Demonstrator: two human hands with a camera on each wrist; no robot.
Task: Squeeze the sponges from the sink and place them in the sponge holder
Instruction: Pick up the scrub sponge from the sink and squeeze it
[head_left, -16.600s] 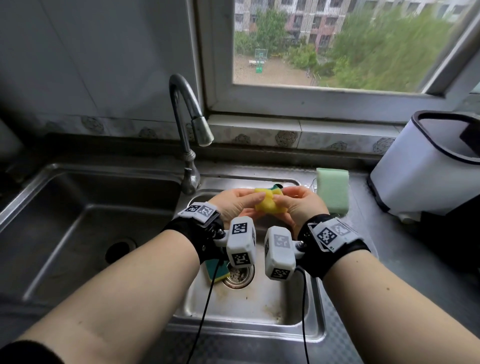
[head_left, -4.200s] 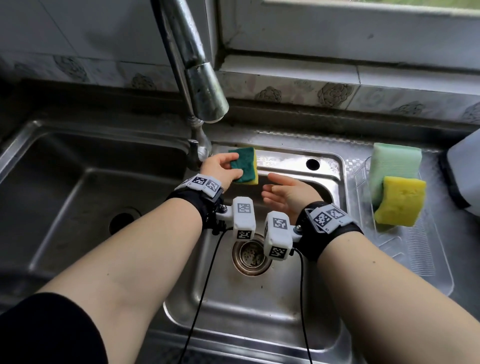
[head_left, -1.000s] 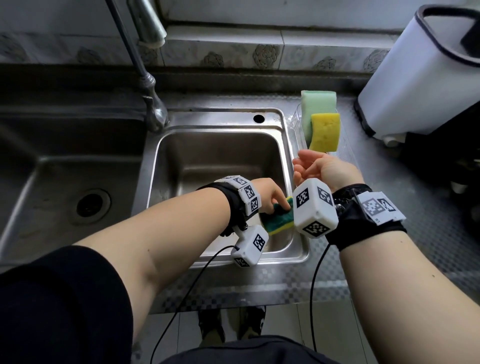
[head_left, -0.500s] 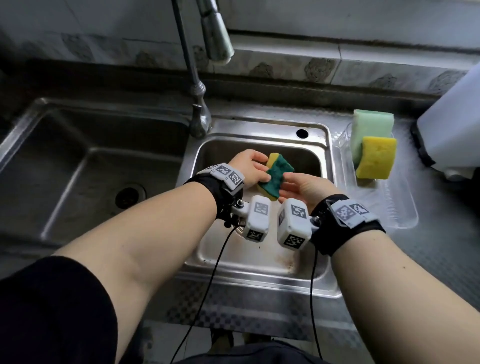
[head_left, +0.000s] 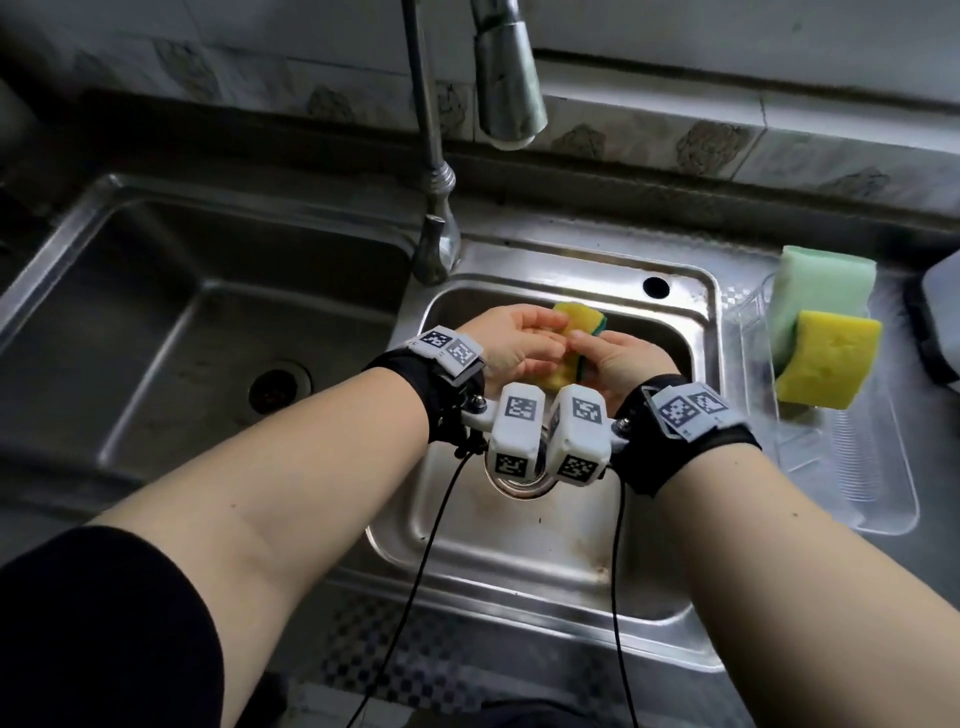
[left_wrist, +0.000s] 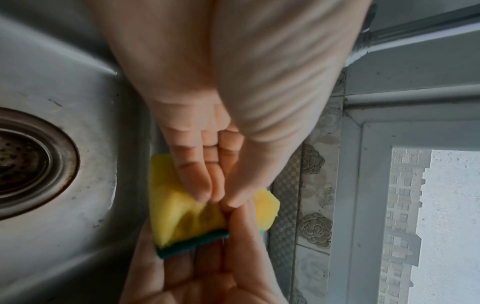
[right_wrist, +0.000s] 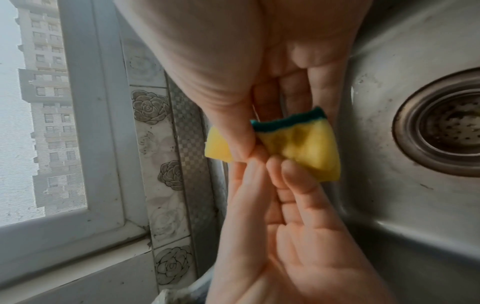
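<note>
The steel sink (head_left: 698, 332) takes up most of the counter, and the clear sponge holder (head_left: 857, 467) sits just beside its right rim, already propping a pale green sponge (head_left: 821, 280) and a yellow sponge (head_left: 826, 369). Over the small basin, the left hand (head_left: 506, 345) and right hand (head_left: 618, 358) press together on a yellow-and-green sponge (head_left: 740, 317), fingers and thumbs pinching its middle so it buckles. It looks half wrung; carried across now, it could drip over the counter, and a wet sponge pinched only at the middle could slip back into the basin.
</note>
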